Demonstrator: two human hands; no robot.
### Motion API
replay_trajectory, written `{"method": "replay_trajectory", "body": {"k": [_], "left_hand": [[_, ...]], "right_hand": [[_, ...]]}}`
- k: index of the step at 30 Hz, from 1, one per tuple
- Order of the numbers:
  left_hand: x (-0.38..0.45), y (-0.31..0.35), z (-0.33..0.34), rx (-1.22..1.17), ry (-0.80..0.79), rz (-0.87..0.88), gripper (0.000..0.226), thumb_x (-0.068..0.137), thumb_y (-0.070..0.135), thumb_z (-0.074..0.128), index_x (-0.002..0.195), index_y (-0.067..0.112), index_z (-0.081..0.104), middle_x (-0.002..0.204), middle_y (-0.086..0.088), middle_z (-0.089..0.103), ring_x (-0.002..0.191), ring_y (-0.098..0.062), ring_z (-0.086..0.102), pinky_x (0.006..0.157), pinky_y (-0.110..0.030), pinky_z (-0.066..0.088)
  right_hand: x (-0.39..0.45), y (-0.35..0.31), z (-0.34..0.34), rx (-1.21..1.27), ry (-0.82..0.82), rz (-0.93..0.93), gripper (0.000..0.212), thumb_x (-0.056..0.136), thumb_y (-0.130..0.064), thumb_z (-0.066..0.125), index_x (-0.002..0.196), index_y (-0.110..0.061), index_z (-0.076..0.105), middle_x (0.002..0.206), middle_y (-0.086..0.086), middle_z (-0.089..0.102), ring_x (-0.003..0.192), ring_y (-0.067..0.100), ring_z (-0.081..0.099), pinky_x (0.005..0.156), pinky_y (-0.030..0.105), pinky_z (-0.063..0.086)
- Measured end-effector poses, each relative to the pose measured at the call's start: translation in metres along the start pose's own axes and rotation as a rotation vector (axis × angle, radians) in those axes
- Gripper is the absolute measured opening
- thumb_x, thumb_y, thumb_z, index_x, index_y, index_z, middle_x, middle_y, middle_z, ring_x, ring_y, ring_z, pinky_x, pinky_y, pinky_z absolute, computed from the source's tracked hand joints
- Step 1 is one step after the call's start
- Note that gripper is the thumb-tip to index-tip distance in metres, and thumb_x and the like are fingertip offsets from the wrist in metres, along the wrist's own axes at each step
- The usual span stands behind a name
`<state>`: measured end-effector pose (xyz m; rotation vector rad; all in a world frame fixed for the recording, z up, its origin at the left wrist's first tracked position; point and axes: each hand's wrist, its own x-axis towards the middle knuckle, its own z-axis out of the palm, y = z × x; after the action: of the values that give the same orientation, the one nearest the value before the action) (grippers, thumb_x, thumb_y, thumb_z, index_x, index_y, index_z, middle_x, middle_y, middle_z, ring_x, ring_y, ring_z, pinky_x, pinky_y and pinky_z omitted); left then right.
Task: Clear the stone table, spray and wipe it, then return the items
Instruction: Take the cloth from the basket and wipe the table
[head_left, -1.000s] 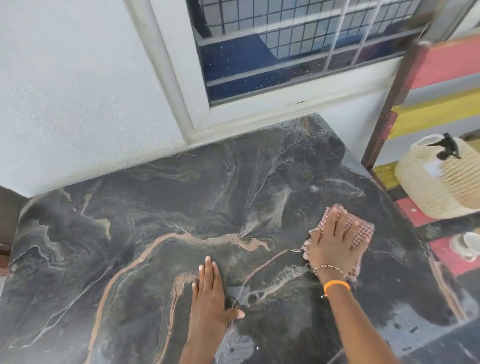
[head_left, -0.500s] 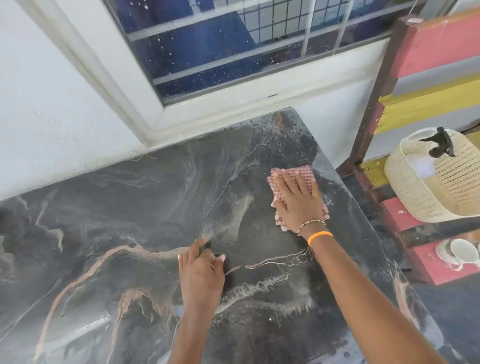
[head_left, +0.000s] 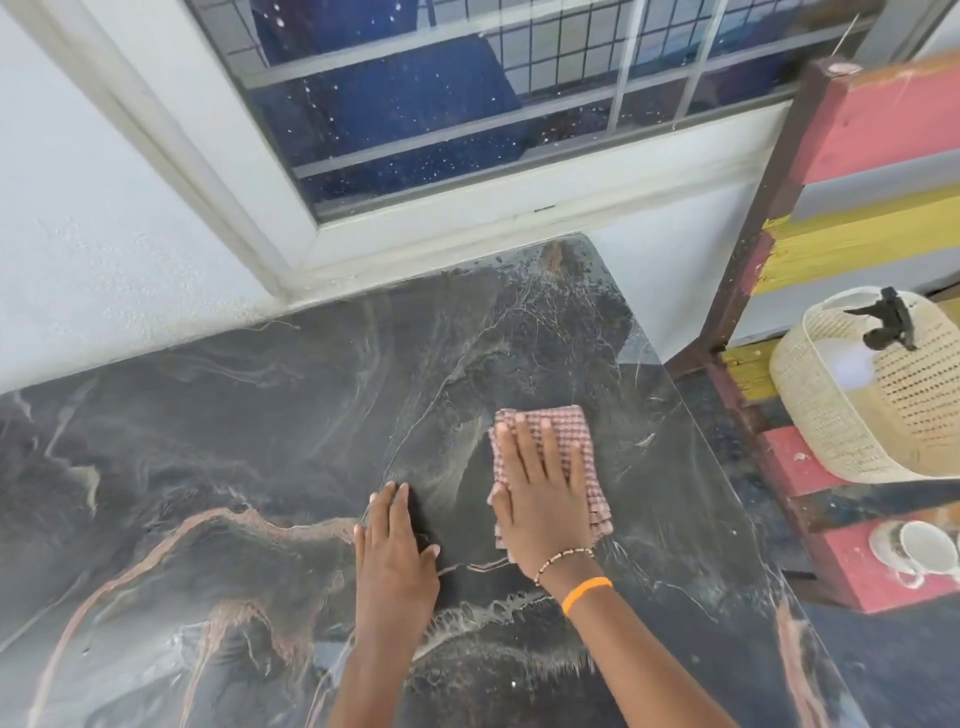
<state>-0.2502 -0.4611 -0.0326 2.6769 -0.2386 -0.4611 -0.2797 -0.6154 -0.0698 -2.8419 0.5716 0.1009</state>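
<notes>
On stone table (head_left: 218, 467), right half, near far corner: right hand (head_left: 540, 493) flat, fingers spread, pressing checked cloth (head_left: 571, 436) onto slab; left hand (head_left: 395, 551) flat beside it, fingers together, bracing on bare stone, holding nothing. Tabletop carries no items – clearing looks done. Wet streaks and residue near front edge suggest spraying done, wiping under way, likely mid-stage. Left: finish wipe, return items. Spray bottle (head_left: 883, 327) sits in woven basket (head_left: 831, 426) on painted shelf (head_left: 872, 135), cups (head_left: 919, 548) below
</notes>
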Motion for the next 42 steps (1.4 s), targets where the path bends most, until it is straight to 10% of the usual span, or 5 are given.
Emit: {"method": "replay_trajectory", "body": {"k": [7, 19, 27, 31, 42], "left_hand": [[0.028, 0.018, 0.002, 0.059, -0.078, 0.085, 0.084, 0.085, 0.031, 0.062, 0.147, 0.012, 0.009, 0.157, -0.003, 0.006, 0.146, -0.02, 0.002, 0.12, -0.037, 0.008], [0.053, 0.039, 0.002, 0.166, -0.156, 0.068, 0.117, 0.065, 0.054, 0.072, 0.148, 0.015, -0.001, 0.157, -0.002, -0.007, 0.146, -0.023, -0.007, 0.12, -0.036, 0.008], [0.06, 0.041, 0.003, 0.207, -0.173, 0.041, 0.115, 0.068, 0.06, 0.066, 0.147, 0.016, -0.004, 0.157, -0.001, -0.011, 0.146, -0.023, -0.008, 0.12, -0.034, 0.004], [0.069, 0.049, 0.001, 0.201, -0.129, 0.049, 0.111, 0.071, 0.062, 0.06, 0.147, 0.016, -0.005, 0.157, 0.0, -0.012, 0.145, -0.02, -0.011, 0.119, -0.037, -0.001], [0.086, 0.053, -0.002, 0.209, -0.253, 0.006, 0.117, 0.071, 0.059, 0.062, 0.144, 0.015, -0.018, 0.154, -0.001, -0.026, 0.142, -0.024, -0.023, 0.118, -0.042, -0.003]], "right_hand": [[0.082, -0.007, -0.013, -0.064, -0.083, -0.314, 0.061, 0.08, -0.041, 0.031, 0.14, -0.028, 0.035, 0.147, -0.005, 0.041, 0.134, 0.026, 0.04, 0.111, 0.059, 0.02], [0.067, 0.1, -0.031, 0.059, 0.032, 0.351, 0.062, 0.089, -0.04, 0.023, 0.148, -0.027, 0.01, 0.158, 0.001, 0.014, 0.145, 0.03, 0.012, 0.116, 0.052, 0.006], [0.109, -0.009, -0.017, -0.056, -0.107, -0.269, 0.059, 0.077, -0.041, 0.034, 0.133, -0.03, 0.046, 0.136, -0.009, 0.054, 0.125, 0.025, 0.052, 0.104, 0.056, 0.035], [0.174, -0.015, -0.027, -0.087, -0.155, -0.441, 0.057, 0.09, -0.039, 0.028, 0.146, -0.033, 0.017, 0.156, -0.01, 0.02, 0.144, 0.024, 0.016, 0.114, 0.058, 0.0], [0.202, 0.095, -0.041, 0.057, 0.094, 0.29, 0.061, 0.092, -0.035, 0.035, 0.148, -0.029, 0.011, 0.158, -0.004, 0.012, 0.145, 0.029, 0.009, 0.115, 0.055, 0.008]]}}
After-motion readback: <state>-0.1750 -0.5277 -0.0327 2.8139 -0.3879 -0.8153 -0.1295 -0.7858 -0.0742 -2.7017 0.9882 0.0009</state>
